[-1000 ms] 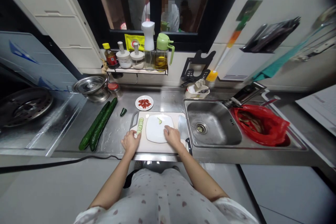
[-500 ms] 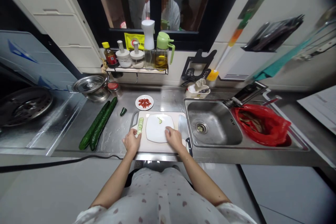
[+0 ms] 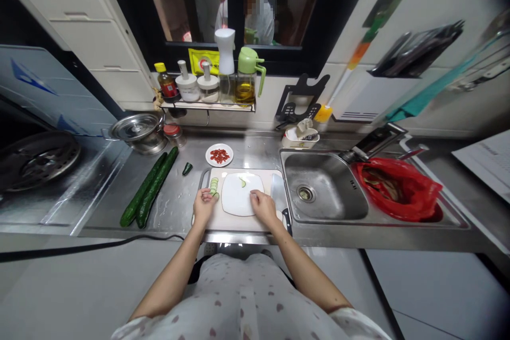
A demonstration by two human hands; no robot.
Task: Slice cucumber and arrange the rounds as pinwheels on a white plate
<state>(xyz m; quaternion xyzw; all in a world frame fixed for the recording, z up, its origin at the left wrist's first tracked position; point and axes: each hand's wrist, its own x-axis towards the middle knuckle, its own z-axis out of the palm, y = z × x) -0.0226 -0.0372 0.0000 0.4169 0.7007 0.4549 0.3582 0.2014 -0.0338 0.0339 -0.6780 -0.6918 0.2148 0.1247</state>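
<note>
My left hand (image 3: pixel 204 207) is at the left part of the cutting board (image 3: pixel 229 223), fingers closed in a pinch on a thin cucumber slice (image 3: pixel 215 196). Just beyond it, more cucumber slices (image 3: pixel 214 184) lie overlapped in a short row. A white squarish plate (image 3: pixel 237 199) rests on the board with one curved cucumber piece (image 3: pixel 243 183) near its far edge. My right hand (image 3: pixel 263 207) grips the plate's right rim with curled fingers, partly hiding it. To its right lies a kitchen knife (image 3: pixel 276 188), its black handle toward me.
Two whole cucumbers (image 3: pixel 153 191) and a cut cucumber end (image 3: pixel 187 169) lie left of the board. Behind it stands a small plate of chopped red pieces (image 3: pixel 219 155). A sink (image 3: pixel 324 207) and red plastic bag (image 3: pixel 398 207) are to the right; a lidded pot (image 3: pixel 139 133) is back left.
My left hand has moved slightly forward and right along the board, and a slice now shows at its fingertips. My right hand stays at the plate's rim.
</note>
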